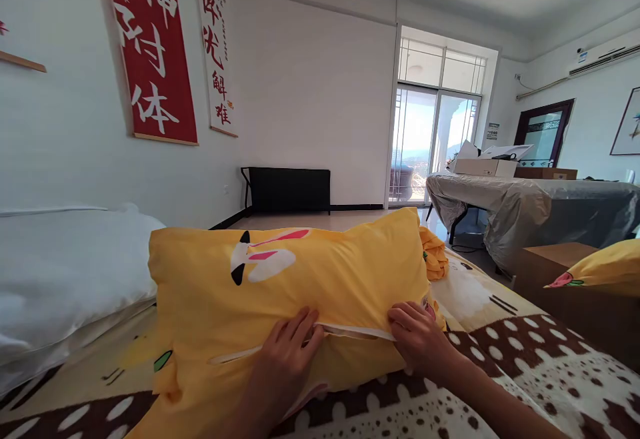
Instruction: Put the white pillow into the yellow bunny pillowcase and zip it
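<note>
1 yellow pillow, lying crosswise on the patterned blanket, directly in front of the body. On top, a white-and-pink motif with black tips; near the left end, a small green leaf shape. Along the near side, a long slit, partly gaping, with white showing — backing strip or filling, cannot tell which.

Left grip near the middle of the slit, thumb and fingers apparently pinching cloth at the edge. Right grip by the slit's right end, fingers curled, apparently pinching cloth there too. Held at 2 points along the same line, likely to pull the edge straight between them; turned slit-side toward the body, presumably for easy sight and reach.

Just beyond the right end, a bunched yellow cloth. Beside the left end, white bedding. At the right edge, partly cut off, another yellow cushion, near a brown carton.

Farther off, a tabletop under plastic sheeting — probably against dust — carrying a white box with raised flaps and a low brown box. No brand legible on either. Against the far wall, a black panel.

On the left wall, a red scroll with large white characters, 神附体; next to it, a white scroll with 光解难 in red below a less certain character. On the air conditioner, a label too small to read.
</note>
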Demonstrator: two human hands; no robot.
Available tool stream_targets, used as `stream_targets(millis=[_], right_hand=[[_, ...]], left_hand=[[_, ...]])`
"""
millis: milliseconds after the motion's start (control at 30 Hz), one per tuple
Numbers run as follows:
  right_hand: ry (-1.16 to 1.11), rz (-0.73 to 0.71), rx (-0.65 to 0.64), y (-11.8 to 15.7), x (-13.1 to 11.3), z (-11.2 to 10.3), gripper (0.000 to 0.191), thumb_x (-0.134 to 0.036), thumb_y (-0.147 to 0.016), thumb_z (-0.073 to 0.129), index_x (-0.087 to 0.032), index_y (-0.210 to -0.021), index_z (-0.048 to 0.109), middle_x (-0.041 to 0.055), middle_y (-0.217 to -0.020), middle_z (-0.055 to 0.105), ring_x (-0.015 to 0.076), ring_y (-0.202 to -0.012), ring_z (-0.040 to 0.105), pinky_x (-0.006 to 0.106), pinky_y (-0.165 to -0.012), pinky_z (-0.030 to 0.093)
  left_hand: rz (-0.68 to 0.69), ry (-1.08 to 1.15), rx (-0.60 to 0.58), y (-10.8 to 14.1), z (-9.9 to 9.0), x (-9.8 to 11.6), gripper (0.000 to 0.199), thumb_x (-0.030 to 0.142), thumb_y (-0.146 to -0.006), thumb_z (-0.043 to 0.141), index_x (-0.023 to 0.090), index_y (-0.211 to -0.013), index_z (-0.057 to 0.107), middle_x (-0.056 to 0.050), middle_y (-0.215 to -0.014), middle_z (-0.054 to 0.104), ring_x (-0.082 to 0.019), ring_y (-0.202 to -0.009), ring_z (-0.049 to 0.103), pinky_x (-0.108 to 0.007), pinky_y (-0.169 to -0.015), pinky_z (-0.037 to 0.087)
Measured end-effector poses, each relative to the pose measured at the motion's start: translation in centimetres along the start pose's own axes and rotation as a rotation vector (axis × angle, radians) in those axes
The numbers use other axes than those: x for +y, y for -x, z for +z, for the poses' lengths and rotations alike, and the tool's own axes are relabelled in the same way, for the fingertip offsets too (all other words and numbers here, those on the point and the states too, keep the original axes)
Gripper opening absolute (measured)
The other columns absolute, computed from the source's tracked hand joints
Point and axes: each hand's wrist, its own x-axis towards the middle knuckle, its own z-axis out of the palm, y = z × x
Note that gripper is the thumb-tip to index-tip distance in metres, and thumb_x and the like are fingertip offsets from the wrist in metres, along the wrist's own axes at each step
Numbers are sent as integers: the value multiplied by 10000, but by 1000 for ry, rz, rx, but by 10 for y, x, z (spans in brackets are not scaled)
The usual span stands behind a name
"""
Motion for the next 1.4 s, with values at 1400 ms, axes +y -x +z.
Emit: stream_targets(millis=[1400], right_hand=[[-168,-51,-226,-19,9,24,242,-176,-811,423,-186,-577,484,29,-598,514,160,-650,424,303,-668,329]], left_hand=[[-99,252,-492,6,-4,16,265,147,-755,551,195,-1015,553,-68,-963,696,-234,-870,658,-329,-762,520]])
